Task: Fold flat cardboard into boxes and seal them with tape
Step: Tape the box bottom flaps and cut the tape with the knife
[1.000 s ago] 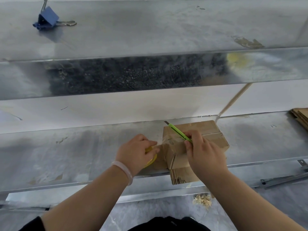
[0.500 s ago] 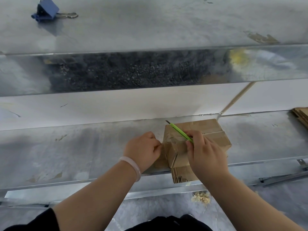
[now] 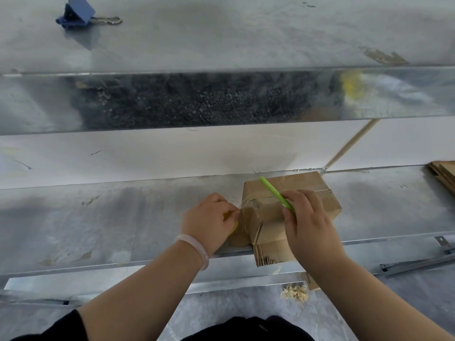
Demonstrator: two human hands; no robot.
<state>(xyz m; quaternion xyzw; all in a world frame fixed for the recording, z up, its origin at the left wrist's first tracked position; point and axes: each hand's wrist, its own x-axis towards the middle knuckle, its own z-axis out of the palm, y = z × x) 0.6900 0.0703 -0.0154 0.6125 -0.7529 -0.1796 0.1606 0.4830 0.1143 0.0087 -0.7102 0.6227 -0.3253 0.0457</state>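
Tape roll [image 3: 233, 227] visible again beside box [image 3: 295, 183]

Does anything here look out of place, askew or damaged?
The cardboard box sticks out past the front edge of the metal shelf, so its near end hangs unsupported. Below, pale scraps lie scattered on the floor.

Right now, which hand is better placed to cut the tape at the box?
Right. The right hand grips the green cutter over the box, beside its taped left corner. The left hand is occupied holding the yellow tape roll, probably keeping the strip taut.
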